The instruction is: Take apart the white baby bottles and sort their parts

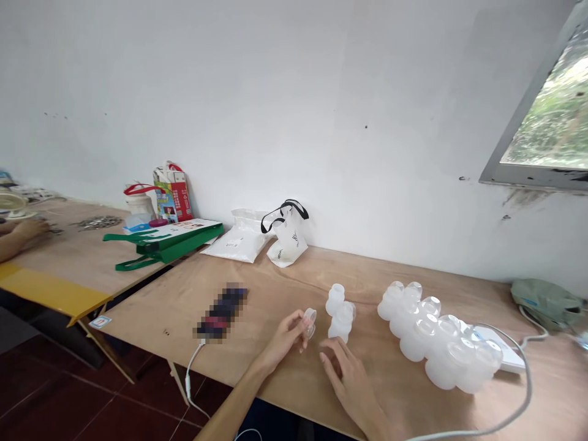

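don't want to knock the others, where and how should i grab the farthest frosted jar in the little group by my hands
Grip the farthest frosted jar by its rounded sides, probably best coming from above and the left: it appears upright, and the neighbouring jars crowd its near side toward the right, leaving its left side more exposed.

Clear round plastic cap [311, 318]: held tilted, just left of small cluster of frosted white plastic jars [340, 321]. Jars bulbous, standing close together.
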`<state>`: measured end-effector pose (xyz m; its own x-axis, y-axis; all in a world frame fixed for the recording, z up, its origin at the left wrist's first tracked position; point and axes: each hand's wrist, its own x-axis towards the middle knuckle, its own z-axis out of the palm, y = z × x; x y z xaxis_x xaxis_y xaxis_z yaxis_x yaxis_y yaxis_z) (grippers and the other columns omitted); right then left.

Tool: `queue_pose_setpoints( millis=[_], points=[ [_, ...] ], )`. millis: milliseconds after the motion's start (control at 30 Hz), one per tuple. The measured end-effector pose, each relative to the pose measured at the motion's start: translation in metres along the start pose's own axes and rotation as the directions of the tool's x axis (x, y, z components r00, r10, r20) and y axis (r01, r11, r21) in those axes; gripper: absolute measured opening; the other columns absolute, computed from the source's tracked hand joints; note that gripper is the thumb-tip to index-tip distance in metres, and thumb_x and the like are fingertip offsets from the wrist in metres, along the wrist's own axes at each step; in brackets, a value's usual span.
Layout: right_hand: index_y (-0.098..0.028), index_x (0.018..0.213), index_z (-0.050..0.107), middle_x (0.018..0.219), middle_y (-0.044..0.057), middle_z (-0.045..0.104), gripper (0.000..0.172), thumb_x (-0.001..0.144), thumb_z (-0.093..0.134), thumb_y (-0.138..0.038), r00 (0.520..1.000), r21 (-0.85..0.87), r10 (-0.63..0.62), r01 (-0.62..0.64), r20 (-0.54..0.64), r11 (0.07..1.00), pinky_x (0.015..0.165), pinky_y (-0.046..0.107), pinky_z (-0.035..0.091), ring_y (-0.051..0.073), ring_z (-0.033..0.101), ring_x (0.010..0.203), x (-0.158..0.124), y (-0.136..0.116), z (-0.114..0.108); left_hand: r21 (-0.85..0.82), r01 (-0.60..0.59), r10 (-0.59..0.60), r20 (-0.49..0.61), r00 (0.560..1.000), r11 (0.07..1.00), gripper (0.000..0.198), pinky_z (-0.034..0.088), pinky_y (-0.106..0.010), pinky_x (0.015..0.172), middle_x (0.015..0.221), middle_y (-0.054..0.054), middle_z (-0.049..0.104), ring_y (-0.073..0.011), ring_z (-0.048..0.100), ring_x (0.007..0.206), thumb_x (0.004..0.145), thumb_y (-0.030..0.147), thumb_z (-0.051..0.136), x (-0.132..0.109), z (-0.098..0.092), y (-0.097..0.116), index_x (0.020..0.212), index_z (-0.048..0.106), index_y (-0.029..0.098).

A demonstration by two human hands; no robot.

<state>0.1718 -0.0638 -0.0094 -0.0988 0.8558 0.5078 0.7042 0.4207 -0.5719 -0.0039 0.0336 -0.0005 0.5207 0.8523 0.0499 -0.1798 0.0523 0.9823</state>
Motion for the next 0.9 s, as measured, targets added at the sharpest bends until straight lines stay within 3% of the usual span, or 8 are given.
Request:
queue_pose_setpoints(
  millis=[100, 200, 500, 700, 900],
  points=[
    [-0.031, 0.117, 0.058, 0.115, 0.002, 0.066, 0.016, 0.105, 0.047, -0.035, 0.999, 0.030, -0.006, 0.005, 0.032, 1.000, 0.077, 0.029, 0.056, 0.019, 0.069, 0.093, 0.000, -0.002, 0.000, -0.248, 0.036, -0.028, 0.036, 0.999, 0.968, 0.049, 0.041, -0.021, 0.052, 0.078, 0.000, 0.058, -0.0087, 0.054, 0.057, 0.085, 0.062, 0.073, -0.002, 0.011, -0.002, 0.087, 0.054, 0.017],
    [-0.032, 0.117, 0.058, 0.120, 0.002, 0.063, 0.015, 0.104, 0.049, -0.032, 0.998, 0.083, 0.010, -0.016, 0.068, 0.996, 0.083, 0.030, 0.057, 0.019, 0.068, 0.100, 0.001, -0.003, -0.001, -0.372, 0.086, -0.068, 0.062, 0.996, 0.924, 0.047, 0.043, -0.021, 0.055, 0.082, -0.002, 0.062, -0.0080, 0.056, 0.059, 0.083, 0.057, 0.078, -0.005, 0.020, -0.003, 0.088, 0.058, 0.016],
    [-0.032, 0.118, 0.060, 0.118, 0.003, 0.064, 0.020, 0.106, 0.044, -0.030, 0.999, 0.179, 0.018, -0.024, 0.035, 0.984, 0.092, 0.030, 0.057, 0.018, 0.067, 0.108, 0.004, -0.002, 0.000, -0.466, 0.095, -0.090, 0.034, 0.995, 0.880, 0.042, 0.043, -0.020, 0.055, 0.087, -0.004, 0.069, -0.0072, 0.058, 0.058, 0.079, 0.049, 0.085, -0.006, 0.021, -0.003, 0.084, 0.062, 0.015],
    [-0.030, 0.116, 0.062, 0.132, 0.005, 0.062, 0.019, 0.104, 0.047, -0.030, 0.999, 0.193, 0.047, -0.043, -0.012, 0.980, 0.094, 0.030, 0.058, 0.019, 0.067, 0.114, 0.002, 0.001, 0.002, -0.519, 0.103, -0.088, 0.053, 0.995, 0.848, 0.039, 0.049, -0.023, 0.062, 0.090, -0.005, 0.071, -0.0110, 0.065, 0.065, 0.080, 0.045, 0.086, -0.007, 0.022, 0.000, 0.094, 0.068, 0.014],
    [-0.028, 0.108, 0.065, 0.122, 0.005, 0.072, 0.015, 0.103, 0.053, -0.035, 0.991, 0.209, 0.034, -0.007, -0.126, 0.978, 0.092, 0.031, 0.060, 0.021, 0.072, 0.107, 0.004, 0.002, 0.002, -0.490, 0.096, -0.052, 0.103, 0.993, 0.866, 0.037, 0.055, -0.028, 0.073, 0.102, -0.012, 0.074, -0.0164, 0.071, 0.078, 0.079, 0.041, 0.088, -0.011, 0.024, 0.005, 0.090, 0.068, 0.012]
  ],
)
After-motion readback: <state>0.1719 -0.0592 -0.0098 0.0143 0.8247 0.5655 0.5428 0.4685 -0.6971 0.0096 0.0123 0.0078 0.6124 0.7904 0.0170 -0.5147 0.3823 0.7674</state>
